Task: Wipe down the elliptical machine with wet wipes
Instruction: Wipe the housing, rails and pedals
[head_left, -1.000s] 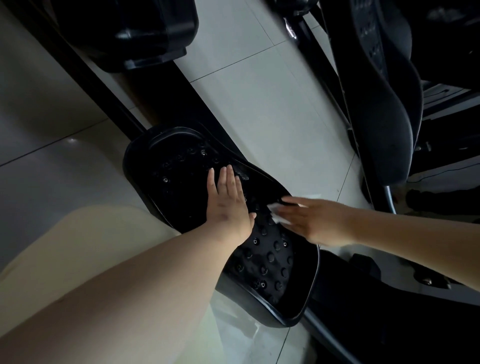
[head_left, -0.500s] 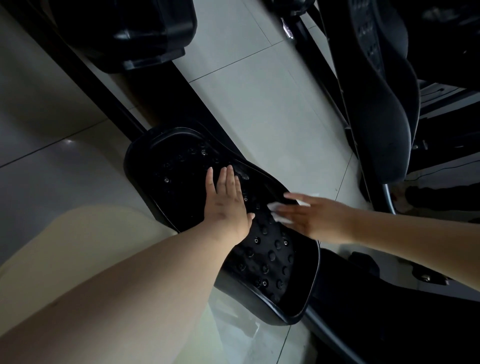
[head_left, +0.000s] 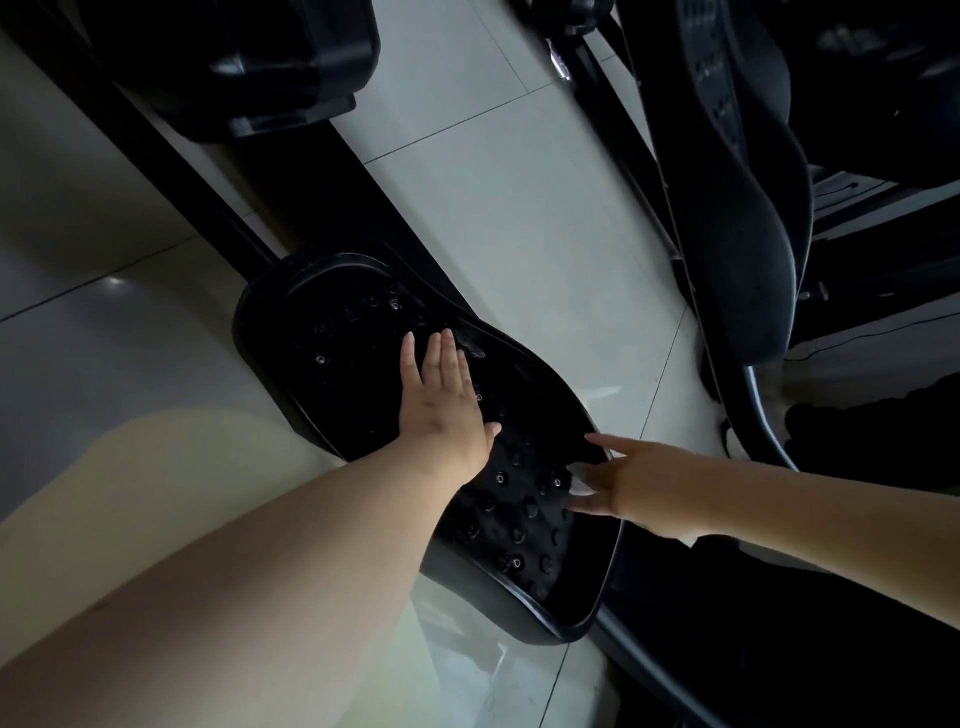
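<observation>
The right hand (head_left: 641, 486) has been slid nearer along the black studded plastic elliptical pedal (head_left: 337, 322), its straight fingers pressing the white wet wipe (head_left: 577, 486) against it. The left hand (head_left: 441, 405) is laid flat, fingers extended, on the pedal, probably to steady it.

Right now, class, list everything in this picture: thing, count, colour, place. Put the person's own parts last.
Studded foot pedal: one, black, centre, under both hands.
Second foot pedal: one, black, upper right, tipped on edge.
Machine housing: one, black, top left.
Frame rail: one, black, diagonal from top left to the studded pedal.
Wet wipe: one, white, at the studded pedal's right edge.
Floor tiles: several, pale grey, all around.
Clothed leg: one, beige, lower left.
Left hand: one, flat on the pedal's middle.
Right hand: one, outstretched, pressing the wipe.
</observation>
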